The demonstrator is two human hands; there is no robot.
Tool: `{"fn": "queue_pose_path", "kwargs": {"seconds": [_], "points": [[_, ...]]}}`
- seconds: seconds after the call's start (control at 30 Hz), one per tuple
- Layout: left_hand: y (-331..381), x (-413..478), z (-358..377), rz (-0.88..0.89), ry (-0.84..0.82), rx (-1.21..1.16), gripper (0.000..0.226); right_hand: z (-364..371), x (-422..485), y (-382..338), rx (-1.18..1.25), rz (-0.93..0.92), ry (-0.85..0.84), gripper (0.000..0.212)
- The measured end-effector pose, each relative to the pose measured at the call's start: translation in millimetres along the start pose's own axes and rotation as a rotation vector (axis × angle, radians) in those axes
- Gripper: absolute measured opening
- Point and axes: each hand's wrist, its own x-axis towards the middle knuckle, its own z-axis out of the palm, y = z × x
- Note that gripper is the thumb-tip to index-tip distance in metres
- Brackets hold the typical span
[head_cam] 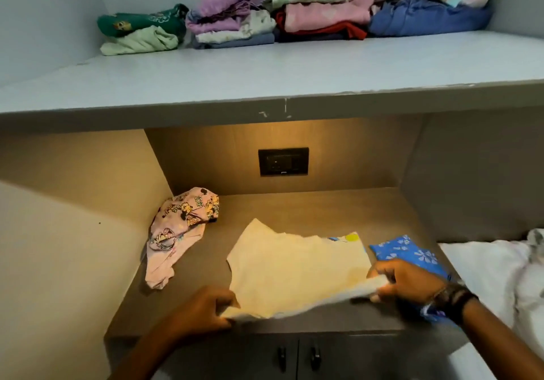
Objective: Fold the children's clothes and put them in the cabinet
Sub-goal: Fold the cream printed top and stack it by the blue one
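A pale yellow child's garment (294, 270) lies flat on the brown counter (294, 211) inside the lit niche. My left hand (203, 310) pinches its near left corner. My right hand (407, 281) grips its near right edge, lifted slightly off the counter. A crumpled pink printed garment (176, 232) lies at the back left of the counter. A blue flowered garment (412, 251) lies at the right, partly under my right hand. Folded clothes (294, 14) are stacked in several piles on the grey upper shelf (265, 79).
A black wall socket (283, 161) sits in the niche's back wall. Two cabinet doors with dark handles (297, 356) are below the counter. White bedding (500, 279) lies at the right. Niche side walls close in on both sides.
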Motion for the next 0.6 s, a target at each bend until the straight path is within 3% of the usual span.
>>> {"fn": "queue_pose_path", "kwargs": {"seconds": [0.17,0.3,0.5,0.6], "points": [[-16.1,-5.2,10.0,-0.028,-0.118,-0.229,0.015,29.5,-9.2,19.1,0.245,0.058,0.026,0.025],[-17.4,22.9,-13.1,-0.069,0.031,-0.486,0.019,36.9,6.5,18.1,0.482,0.144,0.214,0.023],[-22.3,100.1,-28.4,-0.177,0.337,-0.585,0.031,38.4,72.4,14.3,0.287,0.257,0.478,0.018],[-26.2,124.0,-17.4,-0.23,0.487,-0.497,0.051,38.2,88.7,7.3,0.112,0.31,0.561,0.033]]}}
